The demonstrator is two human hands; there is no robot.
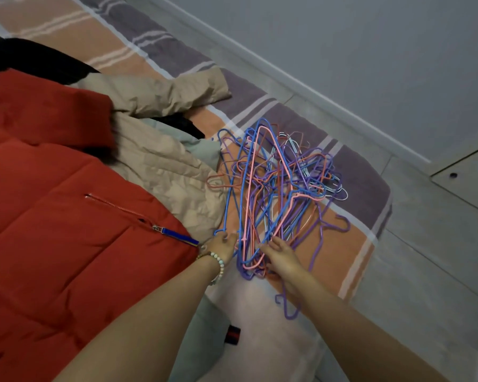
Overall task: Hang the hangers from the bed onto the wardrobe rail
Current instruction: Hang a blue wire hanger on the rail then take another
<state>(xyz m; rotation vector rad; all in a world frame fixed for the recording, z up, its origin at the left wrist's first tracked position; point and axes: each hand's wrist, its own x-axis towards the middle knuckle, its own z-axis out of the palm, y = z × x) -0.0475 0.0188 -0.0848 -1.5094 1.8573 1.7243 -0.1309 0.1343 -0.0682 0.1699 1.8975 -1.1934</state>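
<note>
A tangled pile of thin hangers (276,183) in blue, pink, purple and orange lies on the striped bed cover (351,244) near the bed's corner. My left hand (221,248), with a bead bracelet on its wrist, lies at the pile's near left edge. Its fingertips touch the lower corner of a blue hanger (228,188) and its thumb is spread out to the left. My right hand (283,257) reaches onto the near end of the pile. Its fingers are stretched out over the pink and purple hangers. No wardrobe rail is in view.
A red padded jacket (66,202) with a zip covers the bed's left side, and a beige jacket (160,161) lies beside the hangers. Grey floor tiles (425,257) and a grey wall with a skirting board (315,86) are to the right.
</note>
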